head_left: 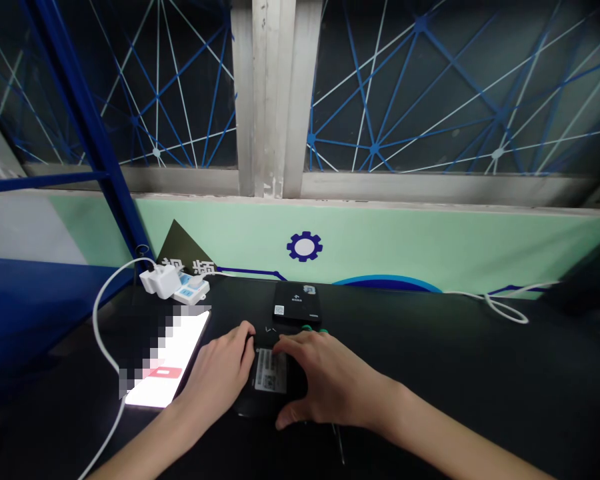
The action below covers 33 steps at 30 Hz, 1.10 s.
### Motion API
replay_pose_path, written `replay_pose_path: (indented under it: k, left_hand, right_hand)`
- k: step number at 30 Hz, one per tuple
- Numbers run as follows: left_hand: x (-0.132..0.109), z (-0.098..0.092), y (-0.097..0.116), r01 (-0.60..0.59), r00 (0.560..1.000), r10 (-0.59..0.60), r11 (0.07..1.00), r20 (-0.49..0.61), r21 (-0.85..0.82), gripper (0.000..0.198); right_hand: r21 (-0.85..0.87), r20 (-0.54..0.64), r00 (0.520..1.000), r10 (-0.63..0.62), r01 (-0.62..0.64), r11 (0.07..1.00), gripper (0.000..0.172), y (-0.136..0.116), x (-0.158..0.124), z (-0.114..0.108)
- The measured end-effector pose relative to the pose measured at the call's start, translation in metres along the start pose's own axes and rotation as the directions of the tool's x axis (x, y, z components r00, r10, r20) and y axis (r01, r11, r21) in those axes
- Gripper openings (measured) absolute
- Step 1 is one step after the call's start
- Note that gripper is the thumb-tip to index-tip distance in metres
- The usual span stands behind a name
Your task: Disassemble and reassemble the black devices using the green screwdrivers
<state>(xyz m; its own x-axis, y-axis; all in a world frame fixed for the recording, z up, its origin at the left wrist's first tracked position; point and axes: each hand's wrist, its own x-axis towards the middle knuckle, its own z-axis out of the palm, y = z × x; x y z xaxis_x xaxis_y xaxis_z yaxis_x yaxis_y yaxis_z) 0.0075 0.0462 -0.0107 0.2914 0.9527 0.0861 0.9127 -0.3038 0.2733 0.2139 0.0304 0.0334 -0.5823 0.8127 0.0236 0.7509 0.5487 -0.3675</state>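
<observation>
A flat black box-shaped device (253,404) with a white printed label (271,371) lies on the dark table in front of me. At its left side, my left hand (230,360) is curled against the edge. My right hand (325,377) arches over the right part, its forefinger near the label's upper corner and its thumb at the near edge. Two green ends (315,329) show just beyond the right hand; what they belong to is hidden. A thin metal shaft (339,443) sticks out below that hand. Tiny light bits (271,329) lie beyond the device.
Behind the device is a black box (297,302) with a small code label. A lit phone or tablet (167,363) lies left, beside a white cable (97,320). A white power strip (190,290) with a plugged-in adapter (161,281) stands by the wall. Another cable (505,308) lies at right.
</observation>
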Motion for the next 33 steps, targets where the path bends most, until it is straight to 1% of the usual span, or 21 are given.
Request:
replay_pose_path:
  k: [8,13,19,23,27,30,33]
  left_hand:
    - [-0.001,0.002,0.002,-0.012,0.999,0.014,0.999,-0.033,0.041,0.021]
    - [-0.001,0.004,0.003,-0.016,0.999,0.018,0.997,-0.031,0.070,0.023]
    - [0.000,0.011,-0.001,-0.036,0.999,0.040,0.994,-0.034,0.101,0.023]
    - [0.000,0.011,-0.002,-0.057,0.998,0.061,0.993,-0.030,0.104,0.022]
    - [0.001,0.008,-0.001,-0.049,0.998,0.052,0.995,-0.034,0.088,0.021]
    - [0.001,0.005,0.000,-0.045,0.999,0.048,0.995,-0.025,0.088,0.020]
    - [0.001,0.002,0.001,-0.038,0.999,0.039,0.995,-0.012,0.090,0.020]
  right_hand:
    - [-0.017,0.082,0.996,0.043,-0.042,0.999,0.065,-0.004,0.002,-0.006]
    - [-0.028,0.081,0.994,0.073,-0.071,0.997,0.065,-0.005,0.003,-0.004]
    - [-0.055,0.091,0.992,0.088,-0.083,0.995,0.064,-0.007,0.003,-0.001]
    - [-0.061,0.067,0.995,0.073,-0.069,0.996,0.062,-0.003,0.005,0.003]
    - [-0.051,0.061,0.997,0.056,-0.053,0.997,0.062,0.000,0.005,0.004]
    - [-0.025,0.072,0.997,0.026,-0.024,0.999,0.062,0.001,0.003,-0.002]
    - [0.002,0.116,0.993,-0.030,0.030,1.000,0.059,0.004,0.001,-0.013]
